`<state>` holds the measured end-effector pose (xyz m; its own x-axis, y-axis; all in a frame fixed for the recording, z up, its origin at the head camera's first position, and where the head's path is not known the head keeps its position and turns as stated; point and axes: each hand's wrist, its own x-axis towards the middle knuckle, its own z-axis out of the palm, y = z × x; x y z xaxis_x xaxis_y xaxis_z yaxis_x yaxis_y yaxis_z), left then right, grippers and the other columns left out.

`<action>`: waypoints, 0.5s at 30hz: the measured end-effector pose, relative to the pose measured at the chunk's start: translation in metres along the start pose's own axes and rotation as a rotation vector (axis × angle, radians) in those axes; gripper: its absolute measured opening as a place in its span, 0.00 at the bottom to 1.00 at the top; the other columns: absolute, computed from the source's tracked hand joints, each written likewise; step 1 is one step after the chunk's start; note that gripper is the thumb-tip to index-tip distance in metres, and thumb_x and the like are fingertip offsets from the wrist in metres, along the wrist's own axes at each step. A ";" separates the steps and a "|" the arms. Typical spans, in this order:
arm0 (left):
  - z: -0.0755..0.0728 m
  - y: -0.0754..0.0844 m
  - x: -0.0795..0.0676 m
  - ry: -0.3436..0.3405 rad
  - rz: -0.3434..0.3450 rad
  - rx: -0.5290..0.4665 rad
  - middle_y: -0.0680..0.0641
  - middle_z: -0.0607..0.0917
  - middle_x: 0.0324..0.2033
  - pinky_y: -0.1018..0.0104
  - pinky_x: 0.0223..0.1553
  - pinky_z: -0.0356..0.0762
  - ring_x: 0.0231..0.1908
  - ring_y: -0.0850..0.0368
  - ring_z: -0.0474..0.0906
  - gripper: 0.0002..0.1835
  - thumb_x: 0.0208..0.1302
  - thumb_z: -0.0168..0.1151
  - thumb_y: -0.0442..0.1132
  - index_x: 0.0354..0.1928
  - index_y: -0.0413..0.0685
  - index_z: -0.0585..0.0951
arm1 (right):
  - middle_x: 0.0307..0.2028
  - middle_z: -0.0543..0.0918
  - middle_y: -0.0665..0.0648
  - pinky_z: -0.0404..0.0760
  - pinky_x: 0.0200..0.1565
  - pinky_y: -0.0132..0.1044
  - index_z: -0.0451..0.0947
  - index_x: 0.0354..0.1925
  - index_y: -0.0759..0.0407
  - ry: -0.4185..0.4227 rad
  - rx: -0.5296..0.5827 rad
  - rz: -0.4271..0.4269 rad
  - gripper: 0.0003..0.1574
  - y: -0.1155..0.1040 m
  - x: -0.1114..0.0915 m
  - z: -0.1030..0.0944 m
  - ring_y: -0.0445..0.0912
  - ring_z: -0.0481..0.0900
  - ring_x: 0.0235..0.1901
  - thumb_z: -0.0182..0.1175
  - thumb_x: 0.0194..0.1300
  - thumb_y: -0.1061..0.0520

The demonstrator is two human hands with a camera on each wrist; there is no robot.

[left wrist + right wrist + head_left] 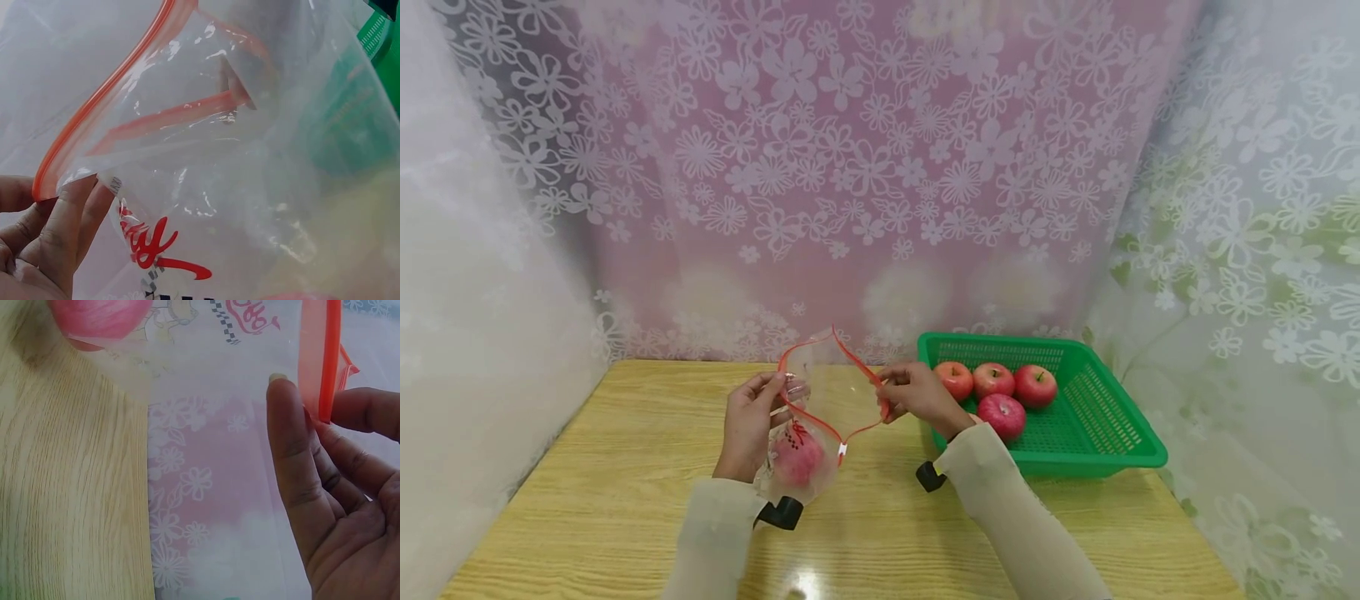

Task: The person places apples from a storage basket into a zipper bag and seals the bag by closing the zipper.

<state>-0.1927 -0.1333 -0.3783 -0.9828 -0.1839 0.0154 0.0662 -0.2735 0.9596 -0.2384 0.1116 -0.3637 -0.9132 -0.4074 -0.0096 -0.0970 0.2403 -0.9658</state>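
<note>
A clear zip bag (838,392) with an orange-red zip strip and red print is spread wide at its mouth between both hands. My left hand (752,421) pinches the left side of the strip, with thumb and fingers on the rim (69,134) in the left wrist view. On the opposite side, my right hand (917,396) pinches the strip, its thumb and fingers meeting at the strip's edge (329,369) in the right wrist view. One pink-red apple (799,458) sits low in the bag. A white slider (842,450) hangs on the strip's near corner.
To the right stands a green plastic basket (1105,433) holding several red apples (994,381), close beside my right hand. Both stand on a light wood table (647,433). A pink floral curtain (865,167) hangs behind the table, with pale floral sheets (1262,250) at the sides.
</note>
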 end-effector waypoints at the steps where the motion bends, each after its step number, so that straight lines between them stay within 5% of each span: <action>1: 0.000 0.000 0.000 0.004 -0.001 0.002 0.55 0.84 0.29 0.71 0.31 0.83 0.30 0.64 0.83 0.16 0.71 0.55 0.42 0.48 0.32 0.77 | 0.25 0.81 0.60 0.86 0.32 0.45 0.75 0.51 0.72 0.001 0.003 0.005 0.15 0.001 -0.001 -0.001 0.46 0.81 0.20 0.57 0.68 0.65; 15: 0.002 -0.004 0.000 0.014 0.002 -0.012 0.55 0.85 0.30 0.70 0.31 0.83 0.31 0.63 0.85 0.15 0.72 0.54 0.41 0.48 0.33 0.77 | 0.47 0.80 0.64 0.83 0.46 0.48 0.73 0.57 0.67 0.074 -0.013 0.017 0.22 0.012 -0.013 -0.027 0.55 0.81 0.42 0.55 0.72 0.55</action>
<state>-0.1933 -0.1310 -0.3813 -0.9802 -0.1975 0.0133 0.0703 -0.2846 0.9561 -0.2382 0.1439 -0.3686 -0.9416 -0.3366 -0.0065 -0.0857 0.2583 -0.9622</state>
